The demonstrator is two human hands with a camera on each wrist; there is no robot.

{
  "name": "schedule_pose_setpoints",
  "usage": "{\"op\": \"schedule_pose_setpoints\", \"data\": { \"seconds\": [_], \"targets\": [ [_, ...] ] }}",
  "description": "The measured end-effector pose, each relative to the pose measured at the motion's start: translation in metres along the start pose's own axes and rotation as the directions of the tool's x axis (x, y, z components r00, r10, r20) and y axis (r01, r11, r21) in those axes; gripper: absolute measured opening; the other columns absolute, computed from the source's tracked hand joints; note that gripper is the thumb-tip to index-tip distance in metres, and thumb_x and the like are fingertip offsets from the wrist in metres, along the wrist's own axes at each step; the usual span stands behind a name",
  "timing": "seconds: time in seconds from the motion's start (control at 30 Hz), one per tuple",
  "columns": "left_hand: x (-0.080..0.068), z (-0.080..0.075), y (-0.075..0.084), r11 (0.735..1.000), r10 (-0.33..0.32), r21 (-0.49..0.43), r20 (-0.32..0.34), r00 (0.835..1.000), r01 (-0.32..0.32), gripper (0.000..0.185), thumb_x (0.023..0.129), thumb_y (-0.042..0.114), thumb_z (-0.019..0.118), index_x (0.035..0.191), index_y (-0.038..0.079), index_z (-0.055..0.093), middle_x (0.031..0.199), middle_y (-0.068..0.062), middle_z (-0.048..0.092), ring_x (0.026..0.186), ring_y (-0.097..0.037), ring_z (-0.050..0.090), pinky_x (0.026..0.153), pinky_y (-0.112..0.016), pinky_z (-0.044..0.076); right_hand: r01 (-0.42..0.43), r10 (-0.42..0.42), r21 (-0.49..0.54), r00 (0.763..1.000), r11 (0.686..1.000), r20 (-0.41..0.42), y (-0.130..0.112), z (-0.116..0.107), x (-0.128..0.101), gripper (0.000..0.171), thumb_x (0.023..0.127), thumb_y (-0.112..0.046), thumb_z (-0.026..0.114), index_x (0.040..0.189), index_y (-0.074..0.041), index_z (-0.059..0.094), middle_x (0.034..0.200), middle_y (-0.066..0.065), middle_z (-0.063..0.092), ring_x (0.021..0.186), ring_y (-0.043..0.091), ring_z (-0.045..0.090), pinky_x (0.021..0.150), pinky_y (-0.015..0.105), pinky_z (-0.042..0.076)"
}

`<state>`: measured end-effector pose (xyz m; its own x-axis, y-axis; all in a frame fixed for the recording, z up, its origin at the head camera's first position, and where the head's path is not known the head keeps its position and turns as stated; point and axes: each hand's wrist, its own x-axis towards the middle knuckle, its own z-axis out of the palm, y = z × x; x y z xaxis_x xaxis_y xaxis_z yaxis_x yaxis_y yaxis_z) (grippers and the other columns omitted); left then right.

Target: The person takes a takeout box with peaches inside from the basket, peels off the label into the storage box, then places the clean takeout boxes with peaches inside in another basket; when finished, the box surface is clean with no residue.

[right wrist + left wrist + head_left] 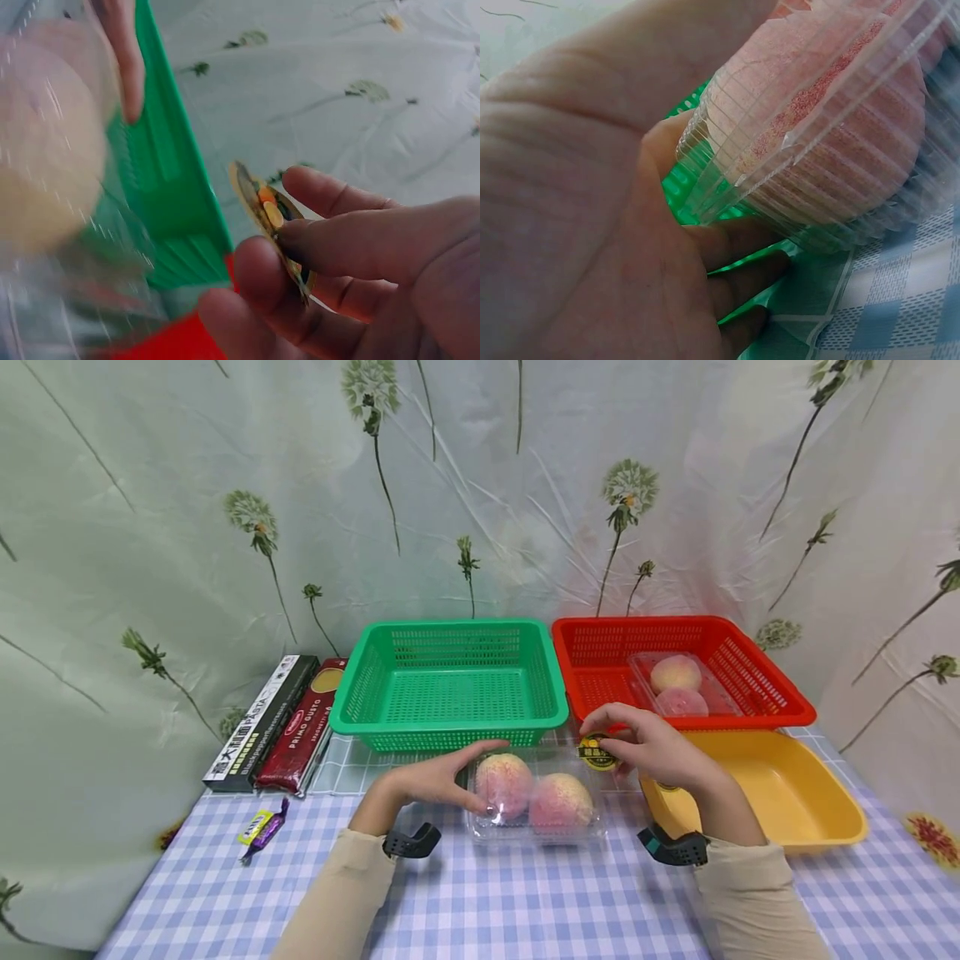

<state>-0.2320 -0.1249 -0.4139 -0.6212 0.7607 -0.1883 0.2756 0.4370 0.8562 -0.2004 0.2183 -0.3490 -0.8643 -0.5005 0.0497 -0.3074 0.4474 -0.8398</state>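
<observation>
A clear plastic box (536, 839) with two pink-and-yellow peaches (561, 803) lies in front of the green basket. My left hand (423, 779) grips the box's left end, thumb on the near side and fingers at the far side. Ridged walls of the box (780, 169) show close up in the left wrist view, with a peach (832, 127) behind them. Off the box's right end, my right hand (663, 752) pinches a round black-and-gold label (597, 752) between thumb and fingertip. Seen from the right wrist, the label (270, 217) is almost edge-on.
The green basket (450, 727) stands behind the box. To its right, a red basket (675, 722) contains another box of peaches (675, 675). A yellow tray (810, 802) sits under the right forearm's side. Pasta packages (300, 727) and small wrapped candies (266, 828) lie at left.
</observation>
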Motion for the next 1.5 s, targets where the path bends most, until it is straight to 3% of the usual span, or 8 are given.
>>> {"op": "schedule_pose_setpoints", "data": {
  "seconds": [0.23,0.47,0.6,0.83,1.03,1.3,1.5],
  "targets": [
    [-0.003,-0.002,-0.001,1.0,0.006,-0.006,-0.01,1.0,-0.006,0.097,0.084,0.032,0.08,0.16,0.027,0.02,0.163,0.002,0.027,0.146,-0.023,0.032,0.117,-0.05,0.031,0.051,-0.052,-0.032,0.998,0.998,-0.039,0.01,-0.027,-0.016,0.026,0.094,0.002,0.063,0.119,-0.004,0.061,0.117,0.019,0.061,0.087,0.024,0.07,0.072,0.031,0.061],
    [-0.004,-0.002,-0.002,1.0,-0.001,-0.019,-0.016,1.0,0.001,0.098,0.083,0.034,0.081,0.16,0.028,0.021,0.163,0.004,0.027,0.146,-0.02,0.032,0.118,-0.051,0.03,-0.052,0.04,-0.141,0.995,0.989,-0.088,0.018,-0.05,-0.035,0.029,0.095,-0.011,0.066,0.125,-0.012,0.064,0.122,0.011,0.06,0.095,0.012,0.067,0.079,0.023,0.058],
    [-0.004,-0.002,-0.001,1.0,0.005,-0.015,-0.014,1.0,-0.005,0.097,0.084,0.032,0.081,0.16,0.027,0.021,0.163,0.002,0.027,0.146,-0.022,0.032,0.117,-0.051,0.03,-0.105,0.09,-0.169,0.991,0.98,-0.099,0.026,-0.061,-0.044,0.03,0.097,-0.014,0.064,0.127,-0.009,0.063,0.12,0.014,0.064,0.09,0.015,0.067,0.077,0.023,0.057],
    [-0.004,0.0,0.0,1.0,-0.006,-0.002,-0.012,1.0,0.006,0.095,0.084,0.031,0.08,0.159,0.031,0.022,0.164,0.002,0.025,0.15,-0.023,0.026,0.119,-0.054,0.027,-0.205,0.204,-0.15,0.979,0.967,-0.021,0.047,-0.074,-0.061,0.038,0.096,-0.008,0.061,0.133,-0.002,0.059,0.124,0.024,0.062,0.072,0.026,0.065,0.066,0.031,0.057],
    [-0.003,0.001,0.0,1.0,-0.012,-0.013,-0.01,1.0,0.012,0.094,0.084,0.032,0.08,0.159,0.033,0.022,0.163,0.003,0.026,0.148,-0.022,0.029,0.119,-0.051,0.028,-0.206,0.21,-0.137,0.977,0.969,0.016,0.068,-0.079,-0.07,0.042,0.094,-0.004,0.062,0.133,0.008,0.055,0.125,0.031,0.059,0.081,0.019,0.063,0.063,0.032,0.058],
    [-0.002,0.001,-0.001,1.0,-0.01,-0.005,-0.01,1.0,0.009,0.095,0.084,0.033,0.08,0.159,0.035,0.021,0.163,0.002,0.026,0.148,-0.023,0.03,0.118,-0.052,0.03,-0.339,0.341,-0.091,0.94,0.936,0.008,0.087,-0.08,-0.076,0.052,0.092,-0.006,0.064,0.139,0.011,0.048,0.128,0.033,0.054,0.086,0.02,0.061,0.068,0.033,0.061],
    [0.0,0.001,0.0,1.0,-0.006,-0.008,-0.004,1.0,0.006,0.094,0.084,0.033,0.079,0.159,0.035,0.022,0.164,0.003,0.025,0.149,-0.022,0.028,0.119,-0.051,0.029,-0.387,0.385,-0.064,0.922,0.92,-0.035,0.095,-0.08,-0.079,0.047,0.094,-0.004,0.059,0.135,0.015,0.047,0.125,0.037,0.054,0.084,0.022,0.061,0.068,0.035,0.061]
  ]
}}
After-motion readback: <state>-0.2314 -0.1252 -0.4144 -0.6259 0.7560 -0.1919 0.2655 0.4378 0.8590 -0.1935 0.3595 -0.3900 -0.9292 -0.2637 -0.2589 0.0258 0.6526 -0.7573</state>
